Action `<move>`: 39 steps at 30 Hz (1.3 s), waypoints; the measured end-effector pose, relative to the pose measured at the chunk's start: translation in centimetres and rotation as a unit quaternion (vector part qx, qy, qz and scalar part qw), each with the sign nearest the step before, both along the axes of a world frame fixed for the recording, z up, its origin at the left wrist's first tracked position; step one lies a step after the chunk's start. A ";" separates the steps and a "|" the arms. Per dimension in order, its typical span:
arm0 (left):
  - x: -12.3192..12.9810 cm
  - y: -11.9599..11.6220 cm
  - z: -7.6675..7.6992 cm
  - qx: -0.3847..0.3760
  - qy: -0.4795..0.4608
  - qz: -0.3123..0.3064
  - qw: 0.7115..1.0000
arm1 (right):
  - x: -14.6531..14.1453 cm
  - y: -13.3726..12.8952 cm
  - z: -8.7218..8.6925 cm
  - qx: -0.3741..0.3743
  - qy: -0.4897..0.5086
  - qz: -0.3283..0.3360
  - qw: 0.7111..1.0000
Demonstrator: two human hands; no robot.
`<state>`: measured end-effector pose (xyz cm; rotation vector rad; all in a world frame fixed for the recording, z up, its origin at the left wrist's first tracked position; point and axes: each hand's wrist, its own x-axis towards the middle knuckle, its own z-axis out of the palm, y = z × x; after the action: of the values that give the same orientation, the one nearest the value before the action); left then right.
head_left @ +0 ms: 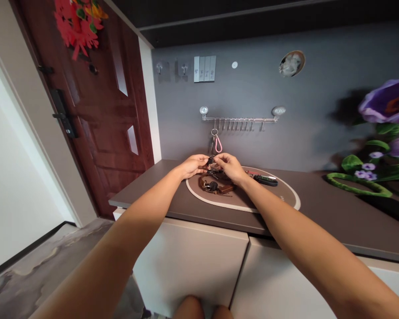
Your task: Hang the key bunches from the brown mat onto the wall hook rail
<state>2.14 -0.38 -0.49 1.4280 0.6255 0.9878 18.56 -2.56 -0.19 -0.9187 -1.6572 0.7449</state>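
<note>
My left hand (195, 165) and my right hand (230, 166) meet over a brown mat (245, 202) with a pale border. Both pinch a small dark key bunch (211, 160) with a ring between them; its details are too small to tell. Beneath them on the mat lies a pile of keys and brown cords (214, 186). To the right of my right hand is a dark, elongated item (266, 180), with something red beside it. Just above my hands, a pink loop keychain (218, 144) hangs on a ring from the left end of a hook rail (241, 119).
The mat lies on a dark countertop (322, 212) above white cabinets (192, 252). Purple flowers (387, 104) and a green fuzzy ring (358, 190) stand at the right. A red-brown door (102, 110) is at the left. A dark shelf (245, 22) hangs overhead.
</note>
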 end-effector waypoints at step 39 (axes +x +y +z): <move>1.1 -0.9 -0.3 0.418 0.387 0.261 0.779 | -1.1 6.7 8.2 0.004 0.174 -0.179 0.968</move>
<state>3.24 -1.26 -0.75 2.6062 1.3433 1.1483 17.44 4.11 7.99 -0.9849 -1.1459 0.6081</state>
